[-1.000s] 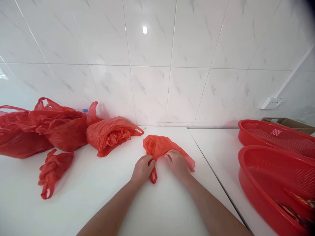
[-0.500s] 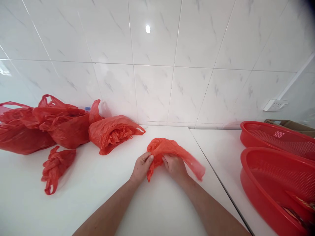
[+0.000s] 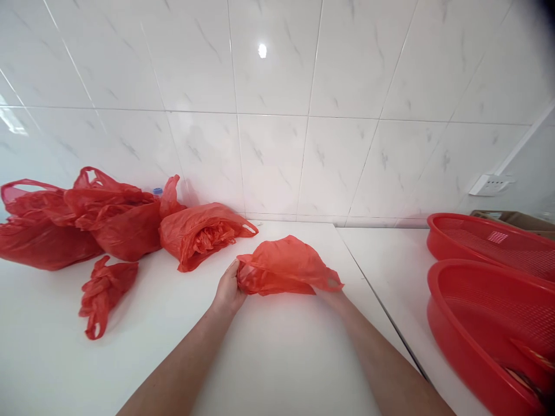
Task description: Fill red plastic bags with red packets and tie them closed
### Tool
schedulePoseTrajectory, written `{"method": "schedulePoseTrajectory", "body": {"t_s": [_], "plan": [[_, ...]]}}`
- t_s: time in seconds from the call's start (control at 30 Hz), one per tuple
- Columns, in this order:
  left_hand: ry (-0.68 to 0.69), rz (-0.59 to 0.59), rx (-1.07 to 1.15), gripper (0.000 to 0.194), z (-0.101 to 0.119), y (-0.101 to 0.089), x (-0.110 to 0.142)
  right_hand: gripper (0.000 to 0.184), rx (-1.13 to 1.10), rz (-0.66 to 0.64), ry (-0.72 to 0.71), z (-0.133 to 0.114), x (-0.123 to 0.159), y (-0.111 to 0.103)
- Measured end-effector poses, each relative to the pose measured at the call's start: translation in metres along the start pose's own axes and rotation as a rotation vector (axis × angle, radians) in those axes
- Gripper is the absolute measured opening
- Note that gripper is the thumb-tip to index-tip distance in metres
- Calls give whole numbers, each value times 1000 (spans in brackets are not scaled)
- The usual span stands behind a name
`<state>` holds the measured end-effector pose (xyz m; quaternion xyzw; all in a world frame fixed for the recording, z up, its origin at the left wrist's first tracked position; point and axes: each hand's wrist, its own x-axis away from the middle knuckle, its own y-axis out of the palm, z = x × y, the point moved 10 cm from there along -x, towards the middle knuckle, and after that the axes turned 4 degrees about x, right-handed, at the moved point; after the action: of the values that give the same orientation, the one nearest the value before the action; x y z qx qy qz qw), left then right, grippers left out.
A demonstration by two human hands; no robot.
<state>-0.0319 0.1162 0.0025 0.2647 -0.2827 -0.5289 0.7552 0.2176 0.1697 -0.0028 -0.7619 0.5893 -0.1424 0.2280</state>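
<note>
A thin red plastic bag [image 3: 288, 266] is spread between my hands above the white table [image 3: 277, 358]. My left hand [image 3: 231, 287] is closed on the bag's gathered left end, its fingertips partly behind the plastic. The bag's right part covers most of my right hand [image 3: 328, 294]. Only the wrist side of that hand shows, so its fingers are hidden, and I cannot tell whether it is inside or under the bag. To the left lies a small crumpled red bag [image 3: 108, 289] with a loop handle.
Against the tiled wall at left stand several stuffed red plastic bags [image 3: 125, 225], one lying with its mouth towards me [image 3: 208, 231]. At right are two red plastic baskets [image 3: 451, 312], the nearer holding something partly visible. A seam runs across the table. A socket [image 3: 492, 185] is on the wall.
The bag has gone from bunched with a long trailing end to spread wider. My left hand has shifted left, and my right hand has moved right and become covered by the plastic.
</note>
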Motion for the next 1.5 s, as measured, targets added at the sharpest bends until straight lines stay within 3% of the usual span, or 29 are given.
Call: {"method": "schedulePoseTrajectory", "body": {"t_s": [0.13,0.23,0.47,0.6,0.67,0.77,0.9,1.03,1.13,1.23,1.3,1.4,1.5], "plan": [[111,-18,-172,24,13,0,1,51,-158,-330,155,5,7,5],[131,-73,-294,30,14,8,4,58,-439,-418,266,5,11,0],[-14,-298,-601,28,-10,39,22,40,-671,-274,309,25,-1,-23],[-168,-436,-742,27,-27,43,33,31,-758,-92,324,43,-11,-44],[-305,-558,-744,28,-42,45,42,30,-782,-5,329,51,-13,-54],[-471,-678,-591,34,-56,48,56,34,-773,20,340,58,-14,-59],[-449,-590,-376,35,-51,50,52,33,-789,35,340,55,-10,-62],[-346,-467,-252,36,-40,53,44,29,-850,-37,138,11,-9,-54],[-341,-431,-213,35,-40,55,44,23,-634,-6,-14,-26,-6,-43],[-360,-441,-219,34,-45,56,47,19,-142,167,-194,-61,3,-34],[-367,-476,-214,34,-47,60,50,22,170,204,-338,-83,11,-17],[-350,-483,-162,37,-42,63,50,30,386,83,-428,-90,16,12],[-313,-420,-92,41,-29,58,41,24,377,1,-328,-74,12,15]]}}
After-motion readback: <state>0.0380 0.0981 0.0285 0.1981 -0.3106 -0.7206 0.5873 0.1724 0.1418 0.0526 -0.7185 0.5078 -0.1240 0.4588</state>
